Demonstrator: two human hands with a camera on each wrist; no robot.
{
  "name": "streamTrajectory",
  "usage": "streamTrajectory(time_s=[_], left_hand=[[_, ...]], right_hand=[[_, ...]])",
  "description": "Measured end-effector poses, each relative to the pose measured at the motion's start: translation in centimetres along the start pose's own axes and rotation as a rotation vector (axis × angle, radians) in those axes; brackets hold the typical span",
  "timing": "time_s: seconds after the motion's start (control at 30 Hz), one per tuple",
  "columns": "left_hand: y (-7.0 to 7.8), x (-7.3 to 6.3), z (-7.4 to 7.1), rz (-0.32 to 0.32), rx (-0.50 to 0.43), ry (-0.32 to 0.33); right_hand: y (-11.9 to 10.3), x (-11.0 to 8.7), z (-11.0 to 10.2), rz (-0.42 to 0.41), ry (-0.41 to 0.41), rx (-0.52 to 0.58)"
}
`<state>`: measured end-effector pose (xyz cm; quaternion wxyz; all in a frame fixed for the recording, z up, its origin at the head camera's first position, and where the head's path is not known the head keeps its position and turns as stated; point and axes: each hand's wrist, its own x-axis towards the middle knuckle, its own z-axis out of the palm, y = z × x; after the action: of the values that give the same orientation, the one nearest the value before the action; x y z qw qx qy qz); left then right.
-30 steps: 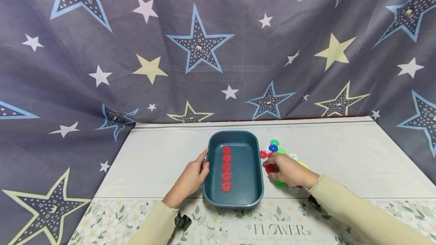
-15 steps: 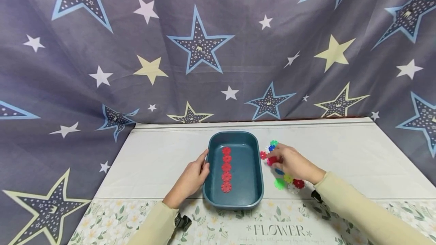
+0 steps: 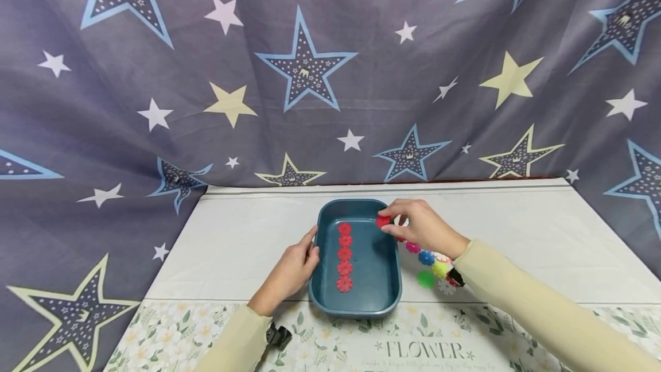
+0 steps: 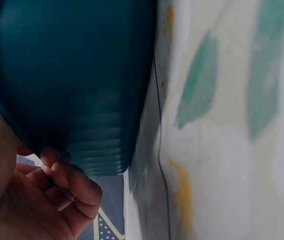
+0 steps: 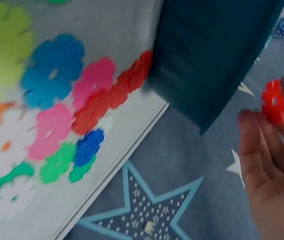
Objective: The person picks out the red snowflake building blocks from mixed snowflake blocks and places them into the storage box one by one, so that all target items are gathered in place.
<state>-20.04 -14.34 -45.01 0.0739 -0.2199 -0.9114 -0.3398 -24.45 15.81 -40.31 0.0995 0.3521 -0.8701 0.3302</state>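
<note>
My left hand (image 3: 290, 271) holds the left rim of a dark teal plastic basin (image 3: 355, 310), with curled fingers (image 4: 84, 187) against its outer wall in the left wrist view. Inside the basin, several red snowflake discs (image 3: 344, 254) lie in a straight line lengthwise, left of its middle. My right hand (image 3: 424, 227) pinches another red snowflake disc (image 5: 273, 101) between thumb and fingertips. In the head view, that disc is over the basin's far right part, above the floor.
Right of the basin lie loose snowflake discs: a blue disc (image 3: 426, 258), a green disc (image 3: 426, 279), and several red, pink, yellow and white ones. They rest on a white tablecloth (image 3: 248, 228) with a floral front. A starry curtain (image 3: 330, 73) hangs behind.
My right hand has moved from the loose discs up and left to the basin, carrying a red disc. The left hand and the line of red discs look unchanged.
</note>
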Motion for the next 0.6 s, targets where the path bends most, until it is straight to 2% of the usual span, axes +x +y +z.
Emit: streamTrajectory(time_s=[0.2, 0.6], left_hand=[[0.0, 0.1, 0.0, 0.003, 0.006, 0.001], [0.0, 0.1, 0.1, -0.005, 0.025, 0.002]], right_hand=[[0.3, 1.8, 1.6, -0.021, -0.085, -0.028], [0.9, 4.9, 3.5, 0.046, -0.324, -0.141]])
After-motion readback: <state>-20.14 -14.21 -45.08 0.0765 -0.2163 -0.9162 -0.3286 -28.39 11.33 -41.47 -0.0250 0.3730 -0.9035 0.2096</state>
